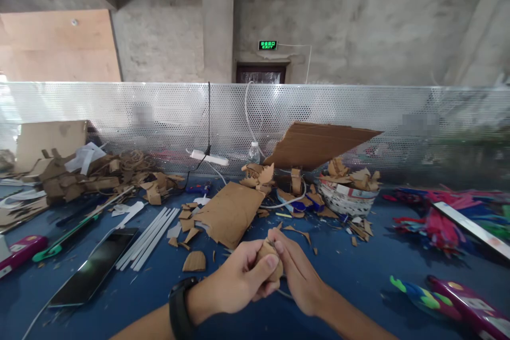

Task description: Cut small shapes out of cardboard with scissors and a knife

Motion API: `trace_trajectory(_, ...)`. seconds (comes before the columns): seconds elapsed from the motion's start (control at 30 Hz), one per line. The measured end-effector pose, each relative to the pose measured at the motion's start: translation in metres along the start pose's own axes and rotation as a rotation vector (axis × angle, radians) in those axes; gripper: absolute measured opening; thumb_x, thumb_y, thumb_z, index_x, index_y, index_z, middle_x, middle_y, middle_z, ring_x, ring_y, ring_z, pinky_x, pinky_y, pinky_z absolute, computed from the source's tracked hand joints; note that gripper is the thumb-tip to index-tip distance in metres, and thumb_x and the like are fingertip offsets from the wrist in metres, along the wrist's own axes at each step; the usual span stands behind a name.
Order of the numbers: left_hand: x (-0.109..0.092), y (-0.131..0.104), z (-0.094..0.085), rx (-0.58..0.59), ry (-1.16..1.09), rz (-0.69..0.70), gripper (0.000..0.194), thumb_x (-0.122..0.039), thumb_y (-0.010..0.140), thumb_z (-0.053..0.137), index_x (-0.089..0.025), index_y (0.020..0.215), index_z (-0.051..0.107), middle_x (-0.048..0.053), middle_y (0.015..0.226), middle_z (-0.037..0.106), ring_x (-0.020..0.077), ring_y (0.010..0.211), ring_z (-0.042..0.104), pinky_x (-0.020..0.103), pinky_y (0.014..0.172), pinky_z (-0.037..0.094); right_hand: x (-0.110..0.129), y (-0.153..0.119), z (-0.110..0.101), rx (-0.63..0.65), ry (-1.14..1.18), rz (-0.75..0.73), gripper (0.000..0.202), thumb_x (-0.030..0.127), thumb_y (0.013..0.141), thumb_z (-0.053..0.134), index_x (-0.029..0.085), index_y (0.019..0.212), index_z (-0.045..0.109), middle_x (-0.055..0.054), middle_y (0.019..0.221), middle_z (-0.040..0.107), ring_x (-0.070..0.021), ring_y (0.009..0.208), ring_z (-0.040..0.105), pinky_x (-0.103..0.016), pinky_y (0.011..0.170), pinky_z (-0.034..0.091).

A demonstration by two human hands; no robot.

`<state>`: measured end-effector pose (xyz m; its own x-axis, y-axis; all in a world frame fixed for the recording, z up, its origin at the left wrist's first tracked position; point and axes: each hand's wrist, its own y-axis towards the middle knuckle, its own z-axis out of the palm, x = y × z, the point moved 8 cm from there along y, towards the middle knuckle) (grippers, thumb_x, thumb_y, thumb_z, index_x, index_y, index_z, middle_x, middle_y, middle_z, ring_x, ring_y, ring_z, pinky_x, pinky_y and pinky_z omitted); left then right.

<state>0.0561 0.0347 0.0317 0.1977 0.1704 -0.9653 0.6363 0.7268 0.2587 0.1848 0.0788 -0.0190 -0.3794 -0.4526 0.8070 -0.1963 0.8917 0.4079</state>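
Low over the front middle of the table, my left hand (235, 282) is wrapped round a small rounded cardboard piece (275, 272), its thumb lying across the front. My right hand (299, 279) presses against the same piece from the right, fingertips together at its top. Between them the hands cover much of the piece, so its full shape is hidden. On the table to the left of my left hand lies a cut cardboard piece with a rounded top (194, 261). Beyond both hands is a larger torn cardboard sheet (233, 212).
At left lie white sticks (149, 239), a dark phone (95, 268) and piled cardboard scraps (75, 180). A woven basket of scraps (348, 201) stands at back right, near colourful fuzzy strips (442, 226). Purple objects (466, 303) occupy the right front. A perforated metal panel (175, 117) borders the back.
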Motion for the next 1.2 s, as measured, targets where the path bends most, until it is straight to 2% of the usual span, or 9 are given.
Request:
trace_trajectory(0.17,-0.001,0.000,0.000,0.004,0.012,-0.005,0.057,-0.076,0.093,0.054,-0.021,0.081,0.047,-0.006,0.060,0.047,0.0050,0.043,0.035,0.020,0.043,0.027,0.010,0.005,-0.002,-0.016,-0.041,-0.065,0.071,0.081,0.096,0.041,0.024,0.118,0.075,-0.014,0.127,0.074,-0.0358,0.128,0.064,-0.055,0.116,0.048)
trace_trajectory(0.33,0.000,-0.001,-0.002,-0.014,0.008,-0.023,0.058,-0.077,0.092,0.056,-0.021,0.082,0.047,-0.006,0.060,0.048,0.0050,0.043,0.035,0.021,0.043,0.027,0.018,0.009,0.002,0.019,-0.078,-0.128,0.070,0.079,0.100,0.033,0.025,0.107,0.076,-0.014,0.118,0.076,-0.0343,0.120,0.067,-0.053,0.111,0.053)
trace_trajectory(0.43,-0.001,0.000,0.002,0.017,0.001,-0.012,0.059,-0.078,0.091,0.055,-0.021,0.080,0.046,-0.006,0.060,0.048,0.0049,0.043,0.034,0.021,0.043,0.026,0.013,0.005,0.001,-0.033,-0.085,-0.121,0.068,0.077,0.101,0.034,0.024,0.114,0.074,-0.014,0.126,0.074,-0.0339,0.124,0.066,-0.054,0.114,0.049)
trace_trajectory(0.53,-0.001,0.001,0.003,0.027,-0.013,-0.006,0.059,-0.078,0.091,0.055,-0.021,0.078,0.045,-0.006,0.060,0.047,0.0050,0.043,0.034,0.021,0.043,0.026,0.013,0.004,0.001,-0.026,-0.107,-0.115,0.065,0.076,0.101,0.035,0.024,0.116,0.072,-0.014,0.128,0.072,-0.0335,0.124,0.065,-0.055,0.114,0.049)
trace_trajectory(0.6,0.003,0.002,0.001,0.007,-0.022,-0.016,0.059,-0.078,0.091,0.057,-0.021,0.078,0.045,-0.007,0.060,0.047,0.0050,0.043,0.035,0.021,0.043,0.026,0.021,0.007,0.000,-0.002,-0.124,-0.144,0.063,0.075,0.102,0.034,0.024,0.110,0.071,-0.013,0.121,0.073,-0.0318,0.118,0.067,-0.052,0.111,0.052)
trace_trajectory(0.67,0.006,0.002,-0.002,-0.011,-0.031,-0.021,0.058,-0.077,0.091,0.057,-0.021,0.080,0.045,-0.007,0.060,0.047,0.0051,0.043,0.034,0.021,0.043,0.027,0.034,0.011,0.001,0.029,-0.140,-0.205,0.061,0.071,0.105,0.030,0.024,0.099,0.069,-0.011,0.105,0.074,-0.0284,0.105,0.069,-0.047,0.104,0.056)
trace_trajectory(0.8,0.009,0.002,-0.002,-0.022,-0.036,-0.019,0.056,-0.076,0.091,0.058,-0.021,0.083,0.046,-0.007,0.060,0.047,0.0052,0.043,0.033,0.021,0.041,0.025,0.052,0.012,0.003,0.041,-0.158,-0.282,0.059,0.064,0.109,0.024,0.025,0.087,0.061,-0.006,0.085,0.066,-0.0243,0.087,0.067,-0.042,0.092,0.060)
trace_trajectory(1.0,-0.001,0.004,0.004,0.019,0.012,0.022,0.059,-0.078,0.091,0.055,-0.021,0.078,0.045,-0.006,0.059,0.046,0.0057,0.044,0.035,0.021,0.043,0.026,0.049,0.007,0.003,-0.001,-0.146,-0.265,0.064,0.070,0.106,0.023,0.026,0.089,0.065,-0.007,0.085,0.068,-0.0268,0.087,0.067,-0.039,0.083,0.061)
trace_trajectory(1.2,0.000,0.002,-0.001,-0.004,0.025,0.000,0.058,-0.077,0.092,0.055,-0.021,0.081,0.045,-0.007,0.059,0.047,0.0052,0.043,0.033,0.021,0.043,0.025,0.051,0.011,-0.001,-0.017,-0.168,-0.295,0.063,0.069,0.107,0.025,0.025,0.095,0.068,-0.009,0.095,0.072,-0.0273,0.096,0.068,-0.042,0.094,0.060)
